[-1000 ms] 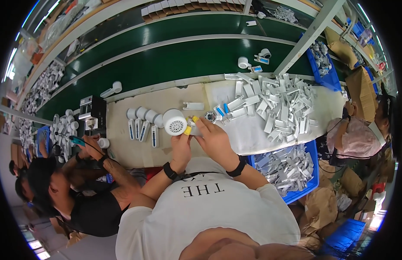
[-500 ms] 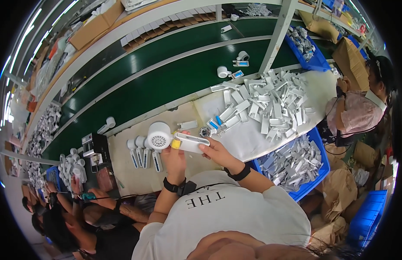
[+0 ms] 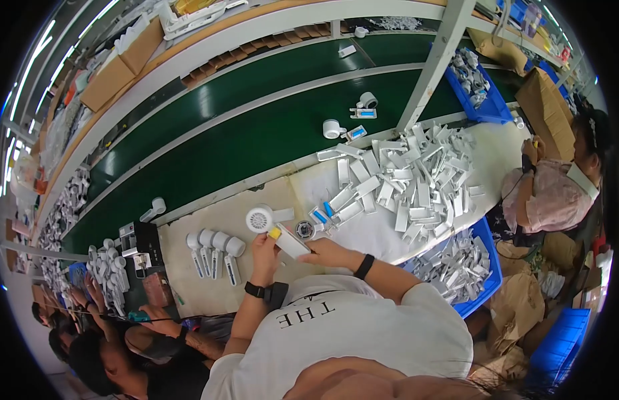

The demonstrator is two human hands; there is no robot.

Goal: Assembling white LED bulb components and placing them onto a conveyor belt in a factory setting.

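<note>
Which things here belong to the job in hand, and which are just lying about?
Apparently part of the job:
- white round-headed unit, held by left hand and right hand
- yellow piece at its neck
- row of similar units
- pile of white casings

Probably just lying about:
- brown paper bag
- blue crate, lower right
- cardboard box, upper left
</note>
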